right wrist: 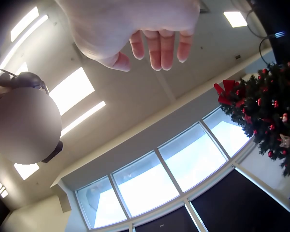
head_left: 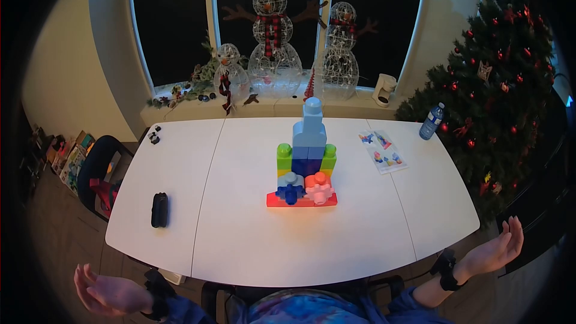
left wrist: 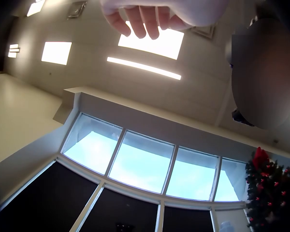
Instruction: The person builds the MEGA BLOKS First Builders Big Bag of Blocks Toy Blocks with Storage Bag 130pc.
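Both hands are held out to the sides, off the table, with nothing in them. My left hand (head_left: 111,291) is beyond the front left edge, its fingers loosely bent. Past the right edge, my right hand (head_left: 493,251) is raised with relaxed fingers. In the wrist views, the left fingers (left wrist: 150,21) and right fingers (right wrist: 165,48) show against the ceiling. A tower of building blocks (head_left: 308,153) stands upright mid-table on a red base (head_left: 276,200). Light blue blocks top it, green ones flank it, and a dark blue gear (head_left: 291,194) and a pink gear (head_left: 320,193) sit at its front.
On the white table (head_left: 252,246) lie a black case (head_left: 159,210), small black-and-white items (head_left: 155,135) and a printed sheet (head_left: 383,151). A water bottle (head_left: 431,122) stands at the back right. A decorated tree (head_left: 480,84) rises beside the table; a chair (head_left: 99,174) is at left.
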Tool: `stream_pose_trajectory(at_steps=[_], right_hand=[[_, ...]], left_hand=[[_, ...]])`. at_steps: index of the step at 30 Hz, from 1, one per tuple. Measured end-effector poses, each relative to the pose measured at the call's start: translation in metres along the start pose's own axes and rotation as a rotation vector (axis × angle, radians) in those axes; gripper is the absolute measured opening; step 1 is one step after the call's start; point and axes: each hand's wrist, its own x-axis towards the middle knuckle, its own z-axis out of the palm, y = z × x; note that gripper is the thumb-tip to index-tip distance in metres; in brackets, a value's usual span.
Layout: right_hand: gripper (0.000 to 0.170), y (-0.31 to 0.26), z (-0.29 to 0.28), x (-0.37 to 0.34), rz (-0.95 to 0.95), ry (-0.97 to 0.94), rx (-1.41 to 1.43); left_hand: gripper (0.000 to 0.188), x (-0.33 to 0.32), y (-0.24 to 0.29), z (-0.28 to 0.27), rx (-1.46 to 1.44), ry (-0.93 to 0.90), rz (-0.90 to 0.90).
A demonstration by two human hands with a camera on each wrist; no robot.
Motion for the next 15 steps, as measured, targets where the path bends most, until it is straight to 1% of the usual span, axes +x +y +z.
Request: stream_pose_trajectory(at_steps=[8,11,14,15], right_hand=[[0.032,0.006,-0.006,-0.003,-0.003,-0.031,0.012],[0.032,0.006,-0.005,-0.003,0.0,-0.035,0.019],[0.032,0.005,-0.005,-0.003,-0.012,-0.039,0.007],[0.031,0.005,-0.007,-0.003,-0.021,-0.043,-0.001]], left_hand=[[0.039,0.0,0.002,-0.002,-0.021,0.014,-0.024],[0.039,0.001,0.002,0.0,-0.009,-0.023,-0.007],[0.039,-0.003,-0.009,0.012,0.2,-0.209,-0.126],[0.042,-0.007,-0.023,0.019,0.2,-0.369,-0.267]])
